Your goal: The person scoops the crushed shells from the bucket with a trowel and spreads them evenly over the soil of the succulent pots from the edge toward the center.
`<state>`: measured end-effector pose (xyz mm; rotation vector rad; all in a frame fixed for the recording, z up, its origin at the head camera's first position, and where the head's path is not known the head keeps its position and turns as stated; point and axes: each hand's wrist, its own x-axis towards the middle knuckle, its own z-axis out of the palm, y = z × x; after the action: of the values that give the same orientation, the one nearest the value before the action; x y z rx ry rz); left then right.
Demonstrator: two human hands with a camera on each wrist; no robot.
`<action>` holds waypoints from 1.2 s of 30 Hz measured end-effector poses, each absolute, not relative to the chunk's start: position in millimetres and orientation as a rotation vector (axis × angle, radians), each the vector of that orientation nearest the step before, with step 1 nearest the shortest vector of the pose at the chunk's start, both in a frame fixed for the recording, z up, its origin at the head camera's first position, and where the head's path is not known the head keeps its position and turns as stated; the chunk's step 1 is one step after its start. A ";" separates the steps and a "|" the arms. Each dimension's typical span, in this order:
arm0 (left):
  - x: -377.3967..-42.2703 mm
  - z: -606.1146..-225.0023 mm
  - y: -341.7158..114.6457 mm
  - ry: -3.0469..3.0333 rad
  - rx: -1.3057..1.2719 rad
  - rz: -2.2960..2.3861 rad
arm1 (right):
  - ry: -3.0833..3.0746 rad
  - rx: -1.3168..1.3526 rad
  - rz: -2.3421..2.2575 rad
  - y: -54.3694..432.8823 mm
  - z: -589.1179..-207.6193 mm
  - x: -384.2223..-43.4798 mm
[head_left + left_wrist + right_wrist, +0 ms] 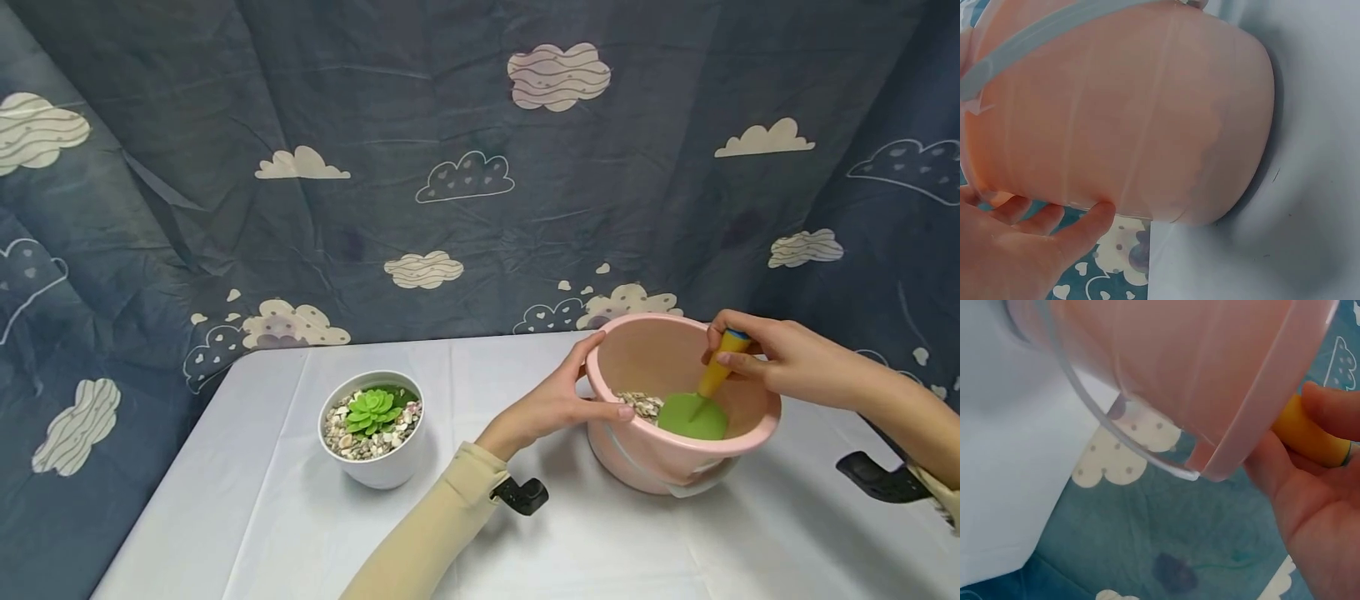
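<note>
A pink bucket (645,458) with a pale carrying handle (1029,47) stands on the table's right half. My left hand (551,404) grips its rim at the left, the thumb on the front edge and the fingers along the outer side. Over the bucket's right side, my right hand (783,358) holds a toy shovel by its yellow grip (722,367). The shovel's green blade (693,417) is down inside the bucket, beside small pale pebbles (639,404). In the right wrist view, fingers wrap the yellow grip behind the rim; the blade is hidden there.
Left of the bucket is a white pot (382,471) with a green succulent (371,411) among pebbles. A white cloth covers the table (300,508). Behind it hangs a dark blue curtain (375,100) with cloud prints.
</note>
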<state>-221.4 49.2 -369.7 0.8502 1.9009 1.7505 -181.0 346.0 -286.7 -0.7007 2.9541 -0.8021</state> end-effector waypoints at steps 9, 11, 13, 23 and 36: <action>-223.3 -372.1 46.6 1.924 0.869 1.739 | 2.960 -0.809 -0.809 345.3 -291.9 -186.0; -223.3 -372.0 45.8 1.933 0.871 1.733 | 2.950 -0.797 -0.829 344.2 -292.7 -186.3; -223.3 -372.2 45.5 1.934 0.870 1.730 | 2.926 -0.767 -0.870 342.8 -294.3 -186.2; -224.8 -372.2 47.2 1.929 0.863 1.719 | 2.858 -0.505 -1.060 328.0 -305.9 -183.3; -227.0 -372.9 48.4 1.906 0.881 1.718 | 2.848 -0.101 -1.170 303.0 -315.1 -202.4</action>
<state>-227.0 48.4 -372.9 0.8805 1.9063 1.7180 -202.4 303.0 -315.1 -0.1006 2.8477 -1.1696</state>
